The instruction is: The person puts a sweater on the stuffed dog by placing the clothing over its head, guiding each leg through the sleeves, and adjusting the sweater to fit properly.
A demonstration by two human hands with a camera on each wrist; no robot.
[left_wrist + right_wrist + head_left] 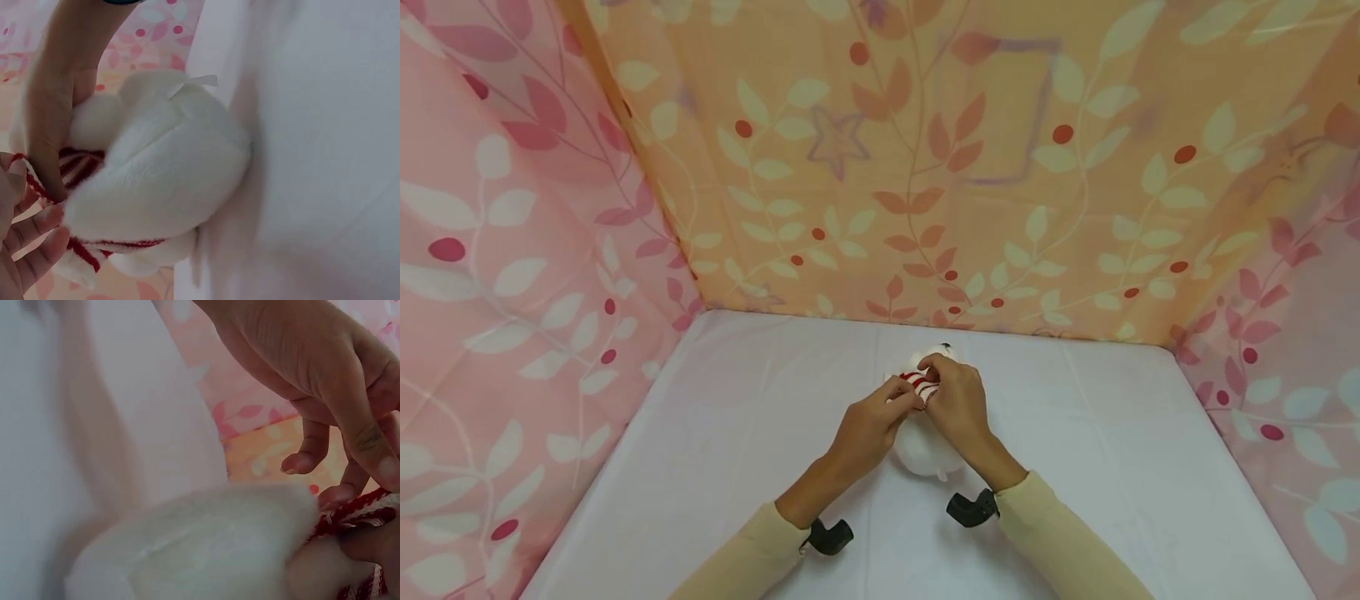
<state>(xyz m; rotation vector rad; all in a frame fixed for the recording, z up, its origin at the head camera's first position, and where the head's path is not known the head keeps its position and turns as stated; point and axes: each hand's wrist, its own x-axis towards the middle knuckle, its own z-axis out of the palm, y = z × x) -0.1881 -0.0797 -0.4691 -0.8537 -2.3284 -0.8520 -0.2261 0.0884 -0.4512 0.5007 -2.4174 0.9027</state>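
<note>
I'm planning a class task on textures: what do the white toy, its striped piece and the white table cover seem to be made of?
White toy: probably synthetic plush, matt, judging by its fuzzy surface.
Striped piece: apparently knitted yarn, matt; its edge looks braided, fibre unclear.
White table cover: smooth, dull sheet with faint creases; cloth or thin plastic, I cannot tell.

The plush toy is plain white, with a small white tag, and the knitted piece on it is striped red and white. The table cover is plain white. The back cloth is orange-yellow, patterned with pale and deeper orange leaves, red dots and a faint purple star outline. Pink side cloths carry whitish and darker pink leaves with crimson dots. The sleeves are plain cream; the wrist mounts are black.
</note>
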